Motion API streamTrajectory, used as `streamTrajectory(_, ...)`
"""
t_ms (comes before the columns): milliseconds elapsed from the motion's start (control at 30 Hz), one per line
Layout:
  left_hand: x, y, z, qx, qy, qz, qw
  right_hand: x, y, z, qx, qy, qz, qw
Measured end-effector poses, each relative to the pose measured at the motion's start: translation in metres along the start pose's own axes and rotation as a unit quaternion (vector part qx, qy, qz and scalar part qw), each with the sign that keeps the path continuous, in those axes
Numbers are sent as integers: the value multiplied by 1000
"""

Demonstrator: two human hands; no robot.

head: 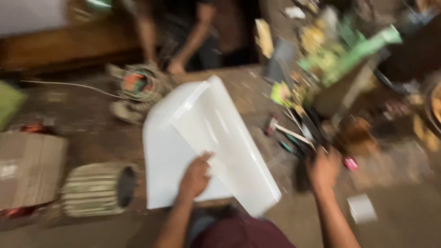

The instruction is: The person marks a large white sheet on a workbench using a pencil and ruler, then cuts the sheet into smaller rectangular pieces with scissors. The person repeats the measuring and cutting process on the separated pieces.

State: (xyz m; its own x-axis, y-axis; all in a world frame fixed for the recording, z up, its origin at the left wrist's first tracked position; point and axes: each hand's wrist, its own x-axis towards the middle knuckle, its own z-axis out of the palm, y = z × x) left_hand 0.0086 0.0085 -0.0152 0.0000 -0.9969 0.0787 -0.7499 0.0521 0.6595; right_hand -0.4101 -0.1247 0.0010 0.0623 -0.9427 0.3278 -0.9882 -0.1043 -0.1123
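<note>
Left hand (195, 177) grips white sheet (202, 142), frame centre, curled edge. Right hand (324, 167) at 4 o'clock reaches into tool clutter (294, 138); blurred, grip cannot tell. Judged: fetching cutter; next needs sheet flat.

A cluttered repair workshop, seen blurred from above. On the dusty floor (404, 216) sit a finned motor housing (94, 189), a motor stator with copper windings (138, 85), scattered hand tools (294, 138), a cardboard box (30, 167) and heaped parts (330, 55). Another person (183, 36) crouches nearby.
</note>
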Motion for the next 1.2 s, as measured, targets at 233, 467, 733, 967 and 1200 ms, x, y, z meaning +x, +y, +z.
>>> streamTrajectory(233,4,29,-23,96,-35,52,993,32,-26,19,-11,60,-49,997)
streamTrajectory(467,0,10,-13,89,-24,26,995,52,-49,32,13,50,-111,992)
streamTrajectory(733,-1,0,3,106,-31,36,993,50,-88,12,83,12,-139,987)
streamTrajectory(967,-11,14,-19,136,45,36,989,-32,-185,-33,184,-164,-340,908)
streamTrajectory(1200,-38,-32,-50,221,128,-108,961,0,-122,-68,66,44,-188,979)
